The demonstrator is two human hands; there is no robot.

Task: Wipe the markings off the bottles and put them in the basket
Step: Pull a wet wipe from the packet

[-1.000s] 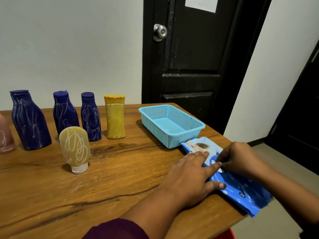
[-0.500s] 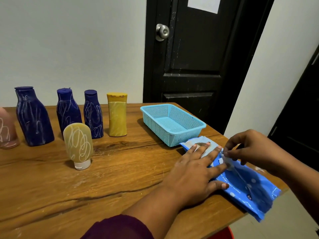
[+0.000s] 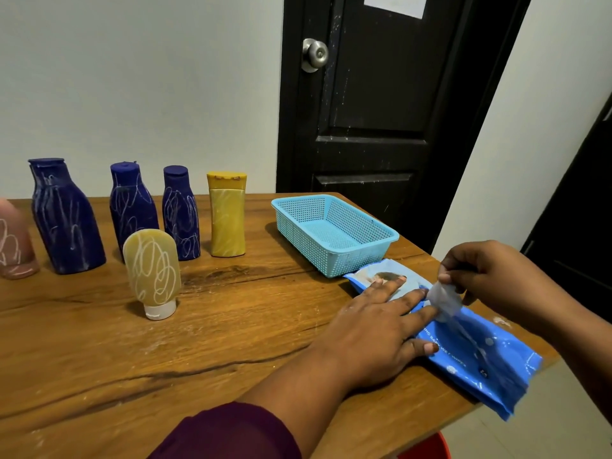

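6 bottles stand upright in the left half of the frame, all scribbled with pale markings, none in the basket. At the back run a large dark blue bottle [image 3: 64,220], a second blue bottle [image 3: 132,210], a third blue bottle [image 3: 181,217] and a yellow bottle [image 3: 227,220]. A tan tube [image 3: 152,270] stands on its white cap in front of the 2 smaller blue ones, and a pink bottle [image 3: 13,246] is cut off by the left edge.

The light blue mesh basket [image 3: 364,256] sits right of centre, well apart from the bottles. Just below it, a blue wipes pack [image 3: 480,356] lies slanting toward the lower right, its far end over the table edge.

The left hand [image 3: 374,332] lies flat on the pack, fingers straight and spread, pressing it down. The right hand [image 3: 490,276], at the right of the frame, pinches a white wipe [image 3: 443,301] between thumb and fingertips, lifted partly out of the pack; the other fingers are curled.

All of it rests on a wooden table [image 3: 231,342]. A purple sleeve [image 3: 231,432] shows at the bottom edge. A black door [image 3: 381,127] with a metal knob [image 3: 314,55] fills the upper middle.
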